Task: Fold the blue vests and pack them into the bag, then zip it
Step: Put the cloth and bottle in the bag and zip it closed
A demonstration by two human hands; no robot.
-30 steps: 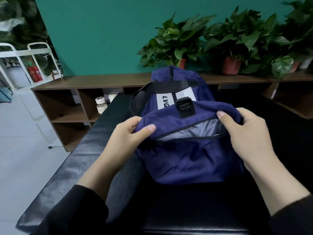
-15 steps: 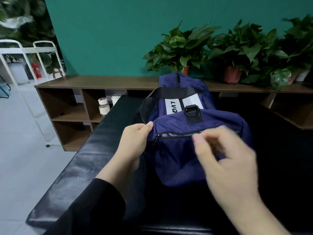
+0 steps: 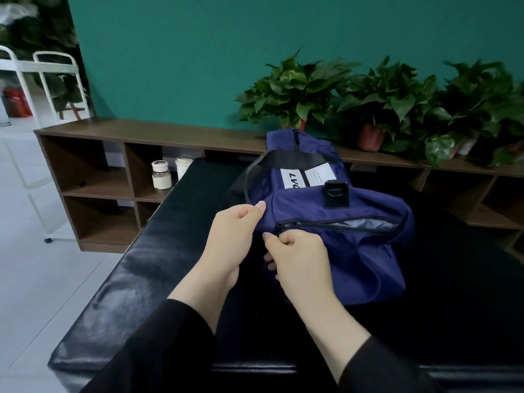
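Note:
A navy blue duffel bag [image 3: 363, 262] with a black strap and a white label lies on the black padded table [image 3: 136, 279]. Its near pocket zip [image 3: 337, 222] gapes open, showing grey lining; no vests are visible. My left hand [image 3: 232, 236] pinches the bag's fabric at the left end of the zip. My right hand [image 3: 297, 256] sits just below it, with thumb and fingers curled at the zip's left end where the slider is; the pull itself is hidden under my fingers.
A low brown shelf unit [image 3: 113, 165] runs behind the table, with two white-capped jars [image 3: 161, 175] in a cubby. Potted plants [image 3: 297, 92] line its top against the teal wall. White chairs [image 3: 54, 80] stand on the pale floor at left.
My right hand left the bag's right end, swept across in front of it, and now grips at the zip's left end. My left hand stayed at the bag's left end, shifting from a spread grip to a pinch.

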